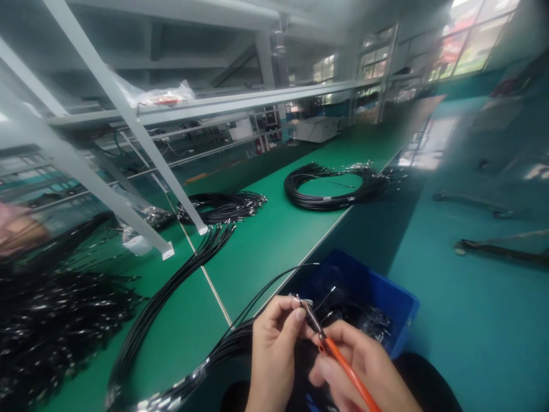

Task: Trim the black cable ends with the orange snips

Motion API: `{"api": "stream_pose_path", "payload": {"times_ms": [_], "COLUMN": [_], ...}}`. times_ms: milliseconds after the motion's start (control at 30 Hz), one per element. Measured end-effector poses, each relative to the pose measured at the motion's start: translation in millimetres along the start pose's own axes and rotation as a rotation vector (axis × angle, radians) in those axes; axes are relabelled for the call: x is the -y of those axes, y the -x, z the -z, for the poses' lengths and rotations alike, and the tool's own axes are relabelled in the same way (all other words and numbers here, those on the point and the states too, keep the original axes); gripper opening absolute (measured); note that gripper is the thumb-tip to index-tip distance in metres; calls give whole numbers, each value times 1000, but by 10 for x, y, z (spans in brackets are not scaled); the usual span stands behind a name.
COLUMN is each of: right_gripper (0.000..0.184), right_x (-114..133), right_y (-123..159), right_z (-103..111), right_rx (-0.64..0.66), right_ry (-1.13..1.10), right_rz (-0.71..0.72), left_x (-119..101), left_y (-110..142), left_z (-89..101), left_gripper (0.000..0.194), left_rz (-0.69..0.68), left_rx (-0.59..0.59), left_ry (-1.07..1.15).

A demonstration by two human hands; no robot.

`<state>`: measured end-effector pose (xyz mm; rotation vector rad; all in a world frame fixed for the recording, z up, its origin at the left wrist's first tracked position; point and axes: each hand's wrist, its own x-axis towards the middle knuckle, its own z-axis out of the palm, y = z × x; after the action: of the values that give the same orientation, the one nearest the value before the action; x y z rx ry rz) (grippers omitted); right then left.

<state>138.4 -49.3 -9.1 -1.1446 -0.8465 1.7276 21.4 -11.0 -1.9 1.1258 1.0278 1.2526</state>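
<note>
My left hand (274,343) pinches the end of a thin black cable (266,289) between thumb and fingertips, just above the bench's front edge. My right hand (364,372) grips a tool with orange handles (349,372); its metal jaws (309,315) meet the cable end at my left fingertips. A bundle of black cables (171,286) runs from my lap across the green bench (266,246). Below my hands sits a blue bin (398,303) holding small dark parts.
A coil of black cables (334,186) lies further along the bench, another bundle (223,206) near a white frame post (128,114). A heap of cables with metal ends (55,320) fills the left. Teal floor (472,320) lies to the right.
</note>
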Motion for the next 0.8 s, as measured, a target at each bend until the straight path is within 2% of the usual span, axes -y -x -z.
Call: {"api": "stream_pose_path", "payload": {"times_ms": [133, 333, 667, 800], "right_gripper": [23, 25, 29, 35], "right_x": [-13, -53, -50, -47], "right_y": [-33, -69, -85, -74], "right_z": [13, 43, 72, 138], "right_rx": [-35, -73, -62, 2], "right_ry": [23, 35, -8, -20], "right_rz": [15, 10, 45, 30], "left_x": [13, 85, 103, 146], "left_y": [13, -3, -4, -32], "left_z": [-19, -2, -5, 11], "left_gripper": [4, 3, 6, 5], "left_rz": [-19, -88, -126, -127], "left_rx": [-3, -8, 1, -9], "left_ry": [-14, -164, -327, -361]}}
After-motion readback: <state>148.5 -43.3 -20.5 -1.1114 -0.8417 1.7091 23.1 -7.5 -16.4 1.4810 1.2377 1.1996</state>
